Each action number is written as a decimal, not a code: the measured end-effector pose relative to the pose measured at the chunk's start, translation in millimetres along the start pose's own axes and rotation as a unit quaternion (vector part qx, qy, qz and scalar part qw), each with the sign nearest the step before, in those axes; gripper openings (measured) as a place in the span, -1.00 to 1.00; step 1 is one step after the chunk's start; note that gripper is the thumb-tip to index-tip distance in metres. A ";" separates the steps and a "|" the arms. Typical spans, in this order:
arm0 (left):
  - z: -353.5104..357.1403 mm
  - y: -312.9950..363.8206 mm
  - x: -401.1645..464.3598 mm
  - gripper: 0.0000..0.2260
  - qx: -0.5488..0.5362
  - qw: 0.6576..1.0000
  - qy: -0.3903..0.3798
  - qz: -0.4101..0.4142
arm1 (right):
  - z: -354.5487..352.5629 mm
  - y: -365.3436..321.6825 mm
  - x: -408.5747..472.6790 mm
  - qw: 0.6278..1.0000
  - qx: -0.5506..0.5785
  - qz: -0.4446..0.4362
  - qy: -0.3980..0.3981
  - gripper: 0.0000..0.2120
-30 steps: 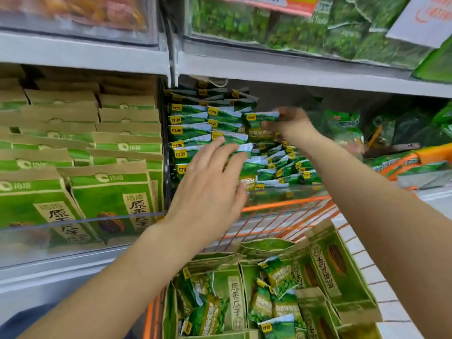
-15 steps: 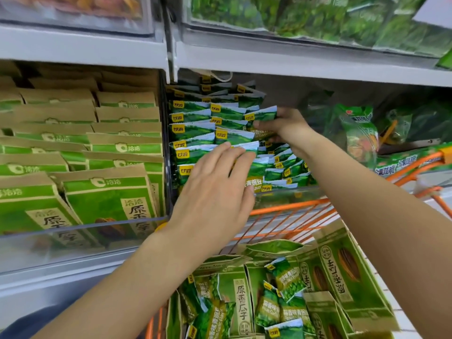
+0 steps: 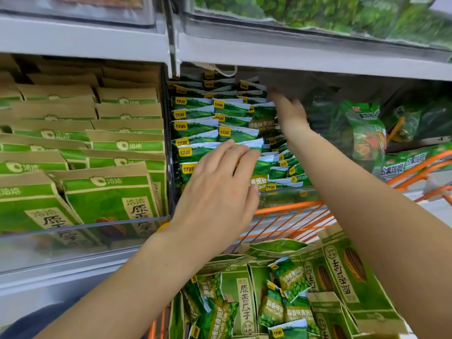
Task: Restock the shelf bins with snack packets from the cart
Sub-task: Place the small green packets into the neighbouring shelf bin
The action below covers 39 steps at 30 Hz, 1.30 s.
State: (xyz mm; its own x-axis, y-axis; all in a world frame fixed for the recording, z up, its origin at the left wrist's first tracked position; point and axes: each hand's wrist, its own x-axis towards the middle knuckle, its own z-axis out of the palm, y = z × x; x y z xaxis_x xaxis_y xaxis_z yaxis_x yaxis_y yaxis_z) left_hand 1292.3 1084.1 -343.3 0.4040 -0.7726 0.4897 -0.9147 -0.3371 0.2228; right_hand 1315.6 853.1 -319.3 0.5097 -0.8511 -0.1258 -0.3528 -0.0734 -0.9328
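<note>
My left hand is flat against the front rows of green pea packets in the middle shelf bin, fingers straight & together, tips on the white crimped edges. It presses the stack, grips nothing. My right hand is deeper in the same bin, up by the back-right packets, just beside the one printed "Garlic Flavor". It's motion-blurred; fingers look stretched out toward the back, w/ nothing visibly pinched, but I can't tell for sure.

Packets stand in overlapping rows, yellow logo tabs at top left of each, filling the left part of the bin; smaller ones are heaped lower right, behind my right forearm.

Bin to the left holds kraft-and-green sunflower seed bags, upright in rows behind a clear front lip.

Below: orange wire cart, rim just under the bin edge. Inside it, more pea packets lie loose on top of tall seed bags, some tilted, one at right lying w/ print upside down to me.

Right of my arm, other green snack bags sit in the next section. Upper shelf has blurry green bags behind a clear front.
</note>
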 end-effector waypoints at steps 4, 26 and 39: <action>0.7 -0.1 0.2 -0.59 -0.003 1.000 0.000 -0.001 | 5.5 5.9 29.7 0.983 0.161 0.052 -0.065 -0.08; -15.5 9.7 -2.1 -0.68 -0.056 0.997 0.014 0.050 | -63.2 3.7 -132.2 0.977 -0.127 -0.170 0.024 -0.83; -19.2 26.0 -72.6 -0.83 0.113 0.858 -0.493 0.093 | -79.4 155.0 -232.7 0.523 -0.720 -0.041 -0.455 -0.47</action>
State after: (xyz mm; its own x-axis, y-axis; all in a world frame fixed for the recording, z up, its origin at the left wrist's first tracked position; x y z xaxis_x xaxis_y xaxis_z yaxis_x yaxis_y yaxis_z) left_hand 1239.3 1141.7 -356.8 0.1506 -0.8662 -0.4765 -0.9858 -0.1679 -0.0064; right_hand 1080.0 998.5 -407.9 0.5008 -0.2637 -0.8244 -0.1933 -0.9625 0.1904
